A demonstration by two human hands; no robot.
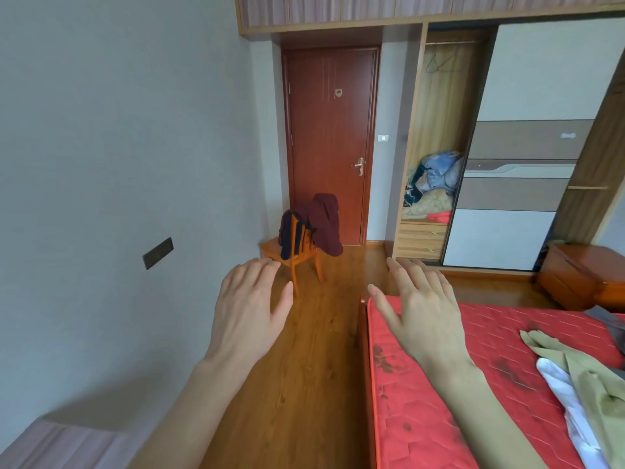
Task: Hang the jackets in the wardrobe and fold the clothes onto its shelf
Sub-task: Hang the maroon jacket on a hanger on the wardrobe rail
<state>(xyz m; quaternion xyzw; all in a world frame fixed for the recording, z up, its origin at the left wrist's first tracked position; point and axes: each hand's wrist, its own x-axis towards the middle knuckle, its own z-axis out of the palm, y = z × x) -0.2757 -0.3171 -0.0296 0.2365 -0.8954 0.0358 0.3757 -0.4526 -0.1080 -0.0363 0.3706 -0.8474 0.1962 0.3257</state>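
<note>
Plainly, both the left hand [250,309] and the right hand [422,313] were spread flat and empty, so the sensible start was to walk to the maroon jacket [326,225] draped over the chair [297,252], lifting it by the collar toward the open wardrobe [436,130].

Maroon jacket [326,225] on orange chair [297,252]; red hexagon-quilted mattress [456,384]; khaki garment [581,367]; reddish-brown door [331,130].

Jackets [321,225] drape a chair [297,255] left of the wardrobe [436,130]; clothes [581,377] lie on the bed [439,418].
</note>
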